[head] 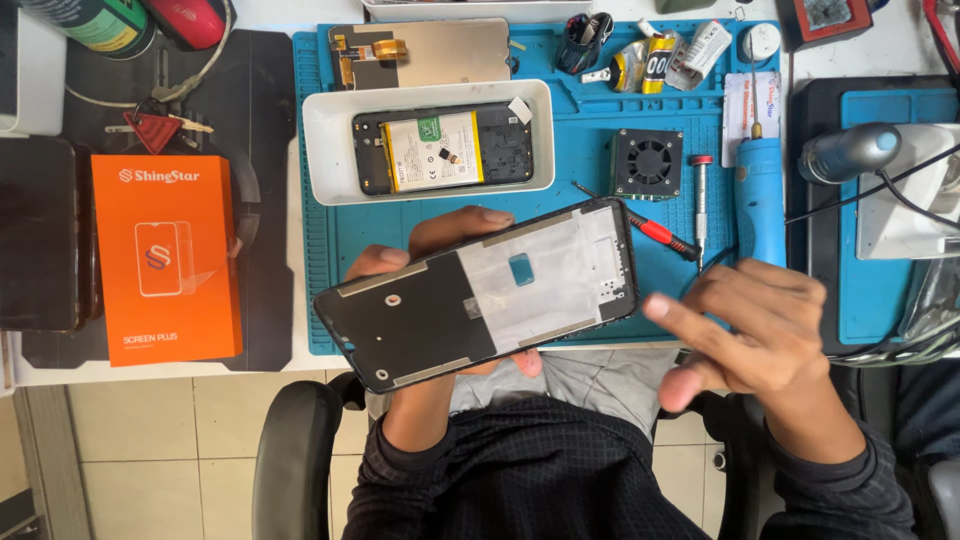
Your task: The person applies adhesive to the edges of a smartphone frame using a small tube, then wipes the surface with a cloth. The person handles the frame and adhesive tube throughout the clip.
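— What's in the white tray (325,150)?
— One opened phone body (443,149) (battery showing).
— And the hands?
— Left hand (440,250) grips one phone frame (480,290) above the blue mat (600,215); right hand (745,325) is empty, fingers loosely spread.

left hand (440,250) palm hidden behind phone frame (480,290); green can (95,22) cut off

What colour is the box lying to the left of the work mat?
Orange box, with a white picture on its lid; the head view shows it plainly.

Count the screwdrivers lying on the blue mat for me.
2. A red-handled screwdriver lies slanted just right of the phone frame; a silver screwdriver with a red cap lies upright beside the small fan. Others may be hidden.
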